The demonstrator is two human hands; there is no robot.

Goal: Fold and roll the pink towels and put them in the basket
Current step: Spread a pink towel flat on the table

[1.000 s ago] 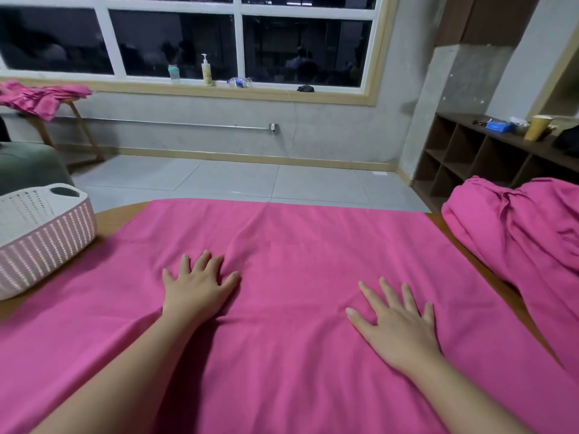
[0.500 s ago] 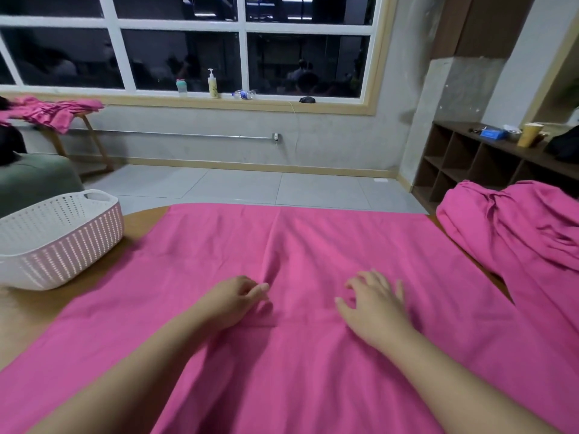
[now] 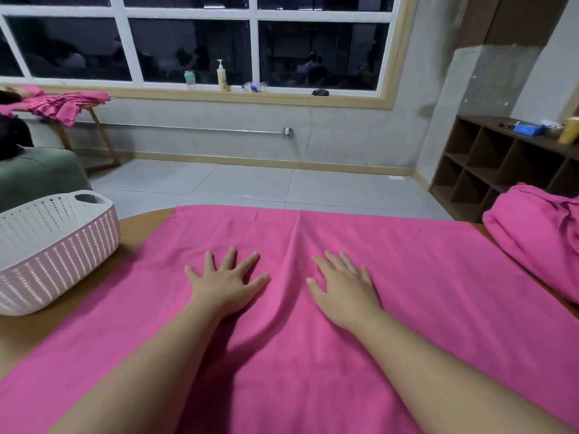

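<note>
Two hands press flat on a pink towel point(image 3: 407, 308) spread across the round wooden table point(image 3: 94, 308): the left hand point(image 3: 228, 285) with fingers splayed straight, the right hand point(image 3: 344, 289) with fingers straight and nearly together, a soft raised crease of cloth running between them toward the far edge. At the table's left edge stands a white perforated plastic basket point(image 3: 53, 255) with rounded corners, beside the towel; at the right edge lies a rumpled heap of pink towels point(image 3: 539, 239).
</note>
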